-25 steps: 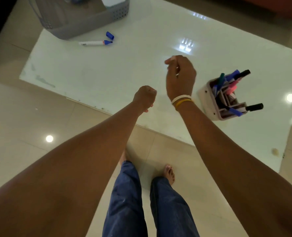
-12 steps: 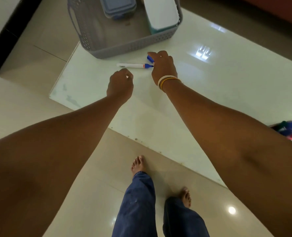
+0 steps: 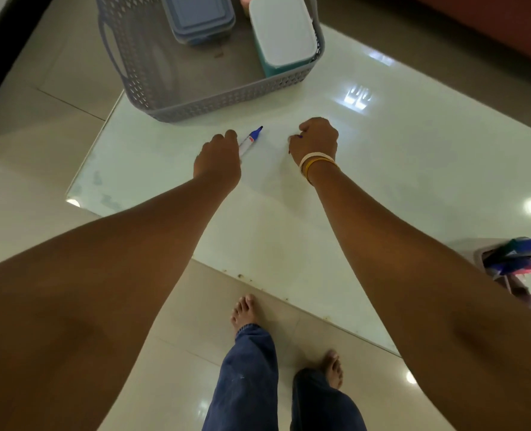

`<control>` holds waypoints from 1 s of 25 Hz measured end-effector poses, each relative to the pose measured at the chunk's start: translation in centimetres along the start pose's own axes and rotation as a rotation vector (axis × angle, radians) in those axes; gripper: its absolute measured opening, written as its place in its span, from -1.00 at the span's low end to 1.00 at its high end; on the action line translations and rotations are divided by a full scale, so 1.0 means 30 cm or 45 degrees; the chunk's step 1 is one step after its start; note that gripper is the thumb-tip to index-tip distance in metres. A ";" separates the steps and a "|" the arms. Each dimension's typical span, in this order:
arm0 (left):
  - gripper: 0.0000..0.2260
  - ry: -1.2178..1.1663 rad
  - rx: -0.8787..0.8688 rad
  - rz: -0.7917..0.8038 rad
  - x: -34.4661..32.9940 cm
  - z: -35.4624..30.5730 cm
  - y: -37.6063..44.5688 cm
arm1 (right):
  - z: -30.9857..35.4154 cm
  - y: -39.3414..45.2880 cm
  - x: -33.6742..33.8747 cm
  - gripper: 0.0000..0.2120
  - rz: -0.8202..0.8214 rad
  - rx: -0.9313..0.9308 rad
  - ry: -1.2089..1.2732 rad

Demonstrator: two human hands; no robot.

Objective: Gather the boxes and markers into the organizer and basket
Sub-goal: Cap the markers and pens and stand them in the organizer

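While the left hand (image 3: 219, 158) grips one marker (image 3: 251, 140), two boxes (image 3: 200, 17) fill the basket (image 3: 226, 101).

marker (image 3: 249, 141) label: there's a small red patch on the white barrel, but it's way too blurry to read
basket (image 3: 226, 99): no writing on it that I can see
blue-lidded box (image 3: 197, 15): plain lid, no text
white-lidded box (image 3: 281, 29): plain too, nothing printed
organizer (image 3: 520, 284) markers: too blurred at the edge to read anything
overall: honestly no legible text, brand or number anywhere here
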State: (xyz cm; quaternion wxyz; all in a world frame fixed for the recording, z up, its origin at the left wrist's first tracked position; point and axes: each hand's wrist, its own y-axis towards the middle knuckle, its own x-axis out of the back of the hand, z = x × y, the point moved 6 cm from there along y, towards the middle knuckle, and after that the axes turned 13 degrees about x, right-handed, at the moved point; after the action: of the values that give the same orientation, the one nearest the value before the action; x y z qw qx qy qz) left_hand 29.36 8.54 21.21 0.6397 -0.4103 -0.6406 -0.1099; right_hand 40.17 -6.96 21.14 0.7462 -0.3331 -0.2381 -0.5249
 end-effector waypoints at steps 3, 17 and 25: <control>-0.78 -0.162 0.074 0.087 -0.026 0.006 -0.056 | -0.068 -0.075 0.035 -0.72 0.012 -0.169 0.117; -0.85 -0.327 -0.295 0.317 -0.161 -0.185 -0.510 | -0.346 -0.403 0.237 -0.88 -0.511 -0.588 1.525; -0.86 -0.432 -0.333 0.347 -0.167 -0.331 -0.626 | -0.416 -0.477 0.341 -0.86 -0.441 -0.445 1.429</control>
State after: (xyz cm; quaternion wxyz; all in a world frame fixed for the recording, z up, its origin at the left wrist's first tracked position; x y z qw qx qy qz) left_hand 23.31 -12.00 25.43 0.4733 -0.5847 -0.6580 -0.0343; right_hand 30.19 -25.91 23.61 0.5958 -0.0799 0.2301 -0.7653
